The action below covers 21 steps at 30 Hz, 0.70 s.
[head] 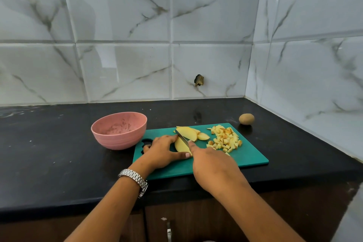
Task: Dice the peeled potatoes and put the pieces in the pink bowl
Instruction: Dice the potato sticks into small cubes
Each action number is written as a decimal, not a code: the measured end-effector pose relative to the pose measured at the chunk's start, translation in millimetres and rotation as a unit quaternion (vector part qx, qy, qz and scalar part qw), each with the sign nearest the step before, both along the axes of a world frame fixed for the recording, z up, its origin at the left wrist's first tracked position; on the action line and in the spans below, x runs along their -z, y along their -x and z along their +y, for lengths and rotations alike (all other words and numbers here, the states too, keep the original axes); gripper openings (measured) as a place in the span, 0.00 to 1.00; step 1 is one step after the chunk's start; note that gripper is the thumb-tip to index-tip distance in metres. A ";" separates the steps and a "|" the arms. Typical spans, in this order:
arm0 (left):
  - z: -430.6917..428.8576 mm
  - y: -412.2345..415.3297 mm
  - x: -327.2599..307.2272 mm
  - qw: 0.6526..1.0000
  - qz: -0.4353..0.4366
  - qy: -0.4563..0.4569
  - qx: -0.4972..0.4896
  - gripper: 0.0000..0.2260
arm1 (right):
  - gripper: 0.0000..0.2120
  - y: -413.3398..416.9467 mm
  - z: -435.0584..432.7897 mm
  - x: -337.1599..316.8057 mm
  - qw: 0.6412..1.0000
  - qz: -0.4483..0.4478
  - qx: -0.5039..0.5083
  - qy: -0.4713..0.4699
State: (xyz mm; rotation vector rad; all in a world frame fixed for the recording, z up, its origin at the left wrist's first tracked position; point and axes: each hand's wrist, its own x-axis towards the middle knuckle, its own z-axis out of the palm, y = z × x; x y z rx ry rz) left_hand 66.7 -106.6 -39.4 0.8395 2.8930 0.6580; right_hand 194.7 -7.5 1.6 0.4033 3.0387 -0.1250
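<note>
On the green cutting board (249,158) my left hand (162,152) holds a peeled potato slice (180,146) between fingers and thumb. My right hand (211,165) grips a knife (181,136), index finger along its spine, with the blade across that slice. More potato slices (189,133) lie just behind the blade. A heap of diced potato (225,140) sits on the board's right half. The pink bowl (119,130) stands left of the board and holds no pieces.
A whole potato (246,119) lies on the black counter (49,153) behind the board's right corner. Marble-tiled walls close the back and right side. The counter's front edge runs just below the board, with dark cabinet doors underneath.
</note>
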 end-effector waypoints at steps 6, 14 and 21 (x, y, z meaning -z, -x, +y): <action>0.7 3.5 1.3 1.000 0.000 -0.007 -0.002 0.35 | 0.33 14.3 -3.8 -7.7 1.000 -0.011 -0.011 -0.003; 1.3 3.4 1.2 1.000 0.004 0.011 -0.003 0.35 | 0.36 8.5 -4.6 -8.8 0.999 -0.042 -0.006 0.011; -0.1 2.3 2.8 1.000 0.008 0.008 -0.008 0.36 | 0.36 -50.4 3.7 -1.0 0.997 -0.065 -0.019 0.034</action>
